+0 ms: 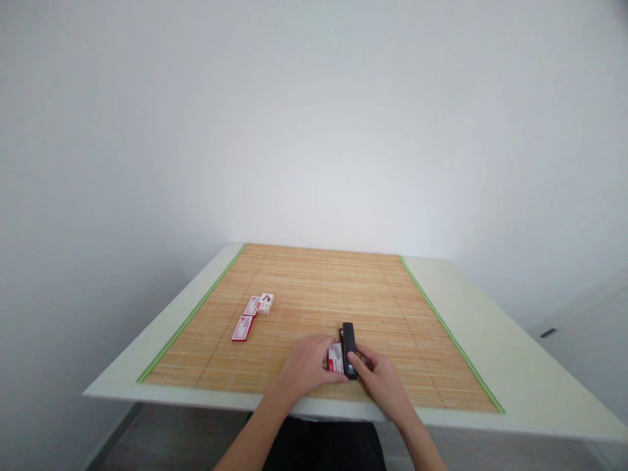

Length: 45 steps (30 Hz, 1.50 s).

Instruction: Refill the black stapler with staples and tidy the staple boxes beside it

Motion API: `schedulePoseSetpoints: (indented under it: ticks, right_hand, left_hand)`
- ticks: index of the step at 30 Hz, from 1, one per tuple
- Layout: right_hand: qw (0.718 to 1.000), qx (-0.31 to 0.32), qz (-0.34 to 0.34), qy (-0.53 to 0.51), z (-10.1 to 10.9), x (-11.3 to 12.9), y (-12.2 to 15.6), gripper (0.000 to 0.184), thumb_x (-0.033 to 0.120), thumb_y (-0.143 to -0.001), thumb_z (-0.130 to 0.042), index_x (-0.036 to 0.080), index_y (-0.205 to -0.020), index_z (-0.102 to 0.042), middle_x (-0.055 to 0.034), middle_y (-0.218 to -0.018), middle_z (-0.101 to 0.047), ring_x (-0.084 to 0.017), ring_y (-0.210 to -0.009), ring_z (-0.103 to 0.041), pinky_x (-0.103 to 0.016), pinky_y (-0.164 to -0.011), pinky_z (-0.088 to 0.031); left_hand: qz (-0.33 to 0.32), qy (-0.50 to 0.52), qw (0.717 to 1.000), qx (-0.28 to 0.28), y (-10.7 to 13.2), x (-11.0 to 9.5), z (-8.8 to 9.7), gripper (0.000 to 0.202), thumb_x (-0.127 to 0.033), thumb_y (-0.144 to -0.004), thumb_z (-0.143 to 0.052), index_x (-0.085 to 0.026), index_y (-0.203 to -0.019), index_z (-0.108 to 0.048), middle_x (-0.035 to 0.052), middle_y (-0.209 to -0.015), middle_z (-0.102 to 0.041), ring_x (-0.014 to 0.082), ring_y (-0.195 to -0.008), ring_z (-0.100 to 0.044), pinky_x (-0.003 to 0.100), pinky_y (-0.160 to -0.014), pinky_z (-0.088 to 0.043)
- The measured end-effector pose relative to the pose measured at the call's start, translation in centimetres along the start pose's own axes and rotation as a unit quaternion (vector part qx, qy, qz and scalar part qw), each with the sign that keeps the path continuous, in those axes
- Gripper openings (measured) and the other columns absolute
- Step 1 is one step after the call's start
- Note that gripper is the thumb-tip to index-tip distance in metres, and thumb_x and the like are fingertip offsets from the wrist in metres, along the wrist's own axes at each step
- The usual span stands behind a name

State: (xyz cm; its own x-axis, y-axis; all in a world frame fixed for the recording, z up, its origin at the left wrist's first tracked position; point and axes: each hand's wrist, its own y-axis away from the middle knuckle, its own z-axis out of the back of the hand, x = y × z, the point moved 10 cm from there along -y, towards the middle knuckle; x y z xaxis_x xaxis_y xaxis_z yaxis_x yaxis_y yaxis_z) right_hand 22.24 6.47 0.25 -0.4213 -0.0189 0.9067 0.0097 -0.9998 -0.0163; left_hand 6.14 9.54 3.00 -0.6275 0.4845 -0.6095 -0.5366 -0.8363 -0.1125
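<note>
Near the front of the bamboo mat, my left hand (311, 364) is closed around a small red and white box (335, 358), thumb at its near end and fingers at its far end. Right beside the box lies a black stapler (348, 350), pointing away from me. My right hand (381, 381) grips the stapler from its right side, with the thumb on top and some fingers hidden behind it. Box and stapler are side by side, seemingly touching.
Two flat red and white boxes (242, 328) lie on the left of the bamboo mat (314, 275). A small white box with a dark picture (265, 303) sits against the farther one. The mat has green edges and covers much of the white table (495, 333). A white wall stands behind.
</note>
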Motion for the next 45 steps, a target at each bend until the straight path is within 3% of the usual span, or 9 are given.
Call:
schedulePoseSetpoints:
  ticks: [13,21,23,25,29,34,40,43,45]
  right_hand:
    - [0.999,-0.035,0.004,-0.010,0.4,0.2,0.1,0.061,0.068,-0.090,-0.056,0.017,-0.114,-0.079,-0.0034,-0.066,-0.067,-0.023,-0.071,-0.062,-0.032,-0.069,-0.051]
    - [0.999,-0.043,-0.016,0.007,0.7,-2.1,0.0,0.064,0.064,-0.089,-0.060,0.015,-0.127,-0.074,-0.0027,-0.070,-0.067,-0.020,-0.065,-0.059,-0.030,-0.064,-0.047]
    - [0.998,-0.051,-0.025,0.001,0.8,-2.7,0.0,0.066,0.065,-0.089,-0.060,0.015,-0.130,-0.072,-0.0030,-0.070,-0.068,-0.020,-0.065,-0.059,-0.031,-0.063,-0.047]
    - [0.998,-0.058,-0.033,-0.011,0.8,-3.1,0.1,0.068,0.067,-0.090,-0.058,0.015,-0.132,-0.071,-0.0039,-0.072,-0.069,-0.021,-0.065,-0.060,-0.031,-0.062,-0.047]
    - [0.996,-0.070,-0.039,-0.023,0.9,-3.2,0.0,0.067,0.068,-0.090,-0.056,0.015,-0.128,-0.073,-0.0055,-0.076,-0.072,-0.022,-0.067,-0.062,-0.031,-0.062,-0.046]
    - [0.996,-0.088,-0.032,-0.012,1.2,-2.9,-0.3,0.059,0.066,-0.092,-0.057,0.017,-0.120,-0.076,-0.0052,-0.078,-0.072,-0.022,-0.070,-0.062,-0.031,-0.065,-0.047]
    - [0.996,-0.076,-0.035,0.005,1.1,-2.7,-0.1,0.060,0.063,-0.090,-0.061,0.015,-0.123,-0.074,-0.0007,-0.067,-0.062,-0.019,-0.063,-0.056,-0.029,-0.061,-0.043]
    - [0.998,-0.055,-0.025,0.016,0.7,-2.3,0.0,0.060,0.062,-0.090,-0.062,0.015,-0.126,-0.073,0.0014,-0.065,-0.057,-0.017,-0.061,-0.053,-0.028,-0.059,-0.040]
    - [0.999,-0.046,-0.020,0.017,0.6,-2.2,0.1,0.058,0.061,-0.091,-0.061,0.015,-0.125,-0.072,0.0016,-0.066,-0.056,-0.017,-0.062,-0.052,-0.028,-0.059,-0.039]
  left_hand:
    - [-0.002,-0.017,1.000,-0.022,0.0,0.2,-0.2,0.055,-0.056,-0.063,-0.089,-0.025,-0.103,-0.066,0.0028,-0.098,-0.070,0.0266,-0.091,-0.063,0.033,-0.078,-0.041]
    - [-0.015,0.025,0.999,-0.032,0.4,0.6,0.2,0.090,-0.069,-0.063,-0.086,-0.027,-0.138,-0.058,0.0062,-0.113,-0.071,0.0291,-0.101,-0.065,0.037,-0.085,-0.046]
    - [0.032,0.025,0.997,-0.071,1.0,3.2,2.8,0.075,-0.068,-0.080,-0.072,-0.029,-0.142,-0.055,0.0032,-0.102,-0.071,0.0245,-0.088,-0.065,0.034,-0.076,-0.046]
    - [0.099,-0.010,0.984,-0.149,2.1,7.4,7.3,0.046,-0.060,-0.096,-0.053,-0.028,-0.126,-0.066,0.0022,-0.091,-0.069,0.0219,-0.082,-0.063,0.032,-0.072,-0.043]
    - [0.270,-0.124,0.910,-0.290,5.7,16.9,16.3,0.039,-0.052,-0.096,-0.048,-0.024,-0.113,-0.070,0.0045,-0.091,-0.068,0.0233,-0.083,-0.061,0.032,-0.071,-0.041]
    - [0.287,-0.132,0.933,-0.174,4.1,21.9,16.1,0.045,-0.050,-0.084,-0.066,-0.024,-0.120,-0.070,0.0067,-0.105,-0.072,0.0248,-0.095,-0.064,0.030,-0.079,-0.044]
    - [0.291,-0.167,0.918,-0.213,3.3,19.2,16.0,0.052,-0.051,-0.084,-0.065,-0.023,-0.128,-0.065,0.0116,-0.118,-0.068,0.0314,-0.110,-0.061,0.037,-0.091,-0.043]
    - [0.257,-0.166,0.910,-0.281,3.8,14.5,15.8,0.057,-0.049,-0.089,-0.060,-0.021,-0.138,-0.057,0.0137,-0.123,-0.067,0.0334,-0.117,-0.059,0.043,-0.099,-0.042]
    - [0.188,-0.107,0.938,-0.270,3.4,10.3,13.0,0.060,-0.042,-0.088,-0.062,-0.023,-0.144,-0.051,0.0130,-0.131,-0.065,0.0321,-0.121,-0.058,0.044,-0.103,-0.042]
